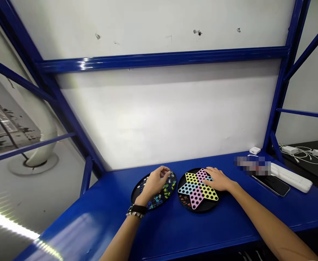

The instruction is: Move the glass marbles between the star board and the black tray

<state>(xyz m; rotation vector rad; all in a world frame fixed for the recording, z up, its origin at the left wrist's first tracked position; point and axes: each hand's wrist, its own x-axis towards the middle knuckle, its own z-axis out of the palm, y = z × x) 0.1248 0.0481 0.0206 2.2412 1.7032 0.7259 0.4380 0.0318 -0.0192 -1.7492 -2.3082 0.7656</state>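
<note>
My left hand [155, 184] hovers over a round black tray [133, 198] holding glass marbles [166, 189] in blue, green, yellow and clear. Its thumb and fingers are curled together in a pinch; whatever they hold, if anything, is too small to make out. To the right, a star-shaped Chinese checkers board [198, 188] in yellow, pink and light blue, dotted with dark holes, sits on a second round black base [202, 208]. Reddish marbles [184, 199] lie in that base at its left. My right hand [218, 179] rests with extended fingers on the board's upper right part.
Both trays stand on a blue tabletop [159, 232] against a white wall panel. At the right are a phone [273, 184], a white power strip [292, 177] and a small white case [255, 150]. Blue frame bars rise on both sides.
</note>
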